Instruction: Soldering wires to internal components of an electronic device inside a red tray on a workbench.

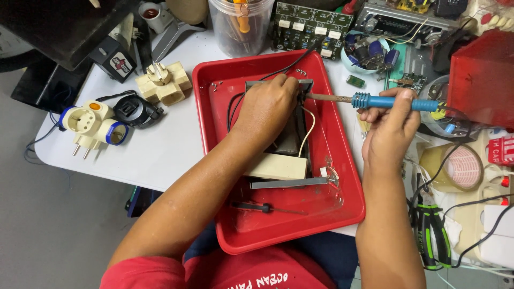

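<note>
Left hand (266,107) pressed down on a grey metal frame (289,182) inside the red tray (342,160), fingers curled over the frame's far edge, gripping it; right hand (391,120) closed around the blue handle of a soldering iron (369,100), held level, tip pointing left and meeting the frame's far corner just beside the left fingers. Cream block (276,167) lying across the frame near the left wrist; white wire (308,131) curving beside it; small screwdriver (262,207) loose in the tray's near part. On the white table (155,155), left of the tray, cream plug adapters (163,84); far side, clear plastic tub (240,27) and green circuit board (310,27); right, roll of tape (460,167), green-handled pliers (431,235).
</note>
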